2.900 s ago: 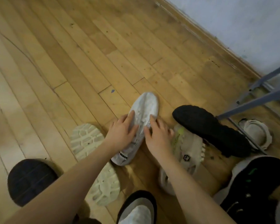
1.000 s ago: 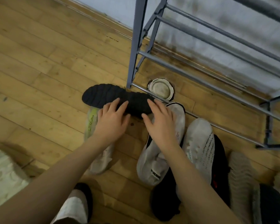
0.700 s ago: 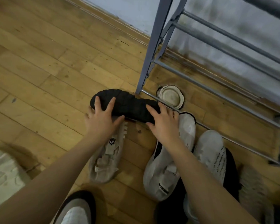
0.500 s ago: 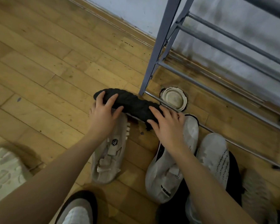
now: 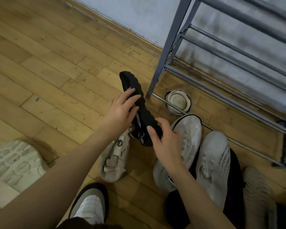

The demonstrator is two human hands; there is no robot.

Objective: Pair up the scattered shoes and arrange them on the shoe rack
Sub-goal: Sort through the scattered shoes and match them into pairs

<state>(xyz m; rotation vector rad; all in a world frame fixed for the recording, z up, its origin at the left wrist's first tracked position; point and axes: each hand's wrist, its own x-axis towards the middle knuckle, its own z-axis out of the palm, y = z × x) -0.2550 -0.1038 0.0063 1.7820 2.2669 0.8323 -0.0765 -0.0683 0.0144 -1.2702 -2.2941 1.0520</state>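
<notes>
Since half a second ago you've tipped the black shoe [image 5: 139,103] up off the floor [image 5: 45,76]. Your left hand [image 5: 122,111] cups its side with fingers loosely curled; your right hand [image 5: 165,138] pinches the heel. Next, find its mate, then the rack [image 5: 221,66] by the wall [image 5: 135,12].

Both bare forearms reach forward from the bottom edge, converging toward centre. Left hand [image 5: 122,111] palm down, fingers spread and slightly curled, gripping the black shoe [image 5: 139,103] at mid-length. Right hand [image 5: 165,142] grips its heel end, thumb on the near side, fingers wrapped around the far side. Wrists roughly straight.
</notes>
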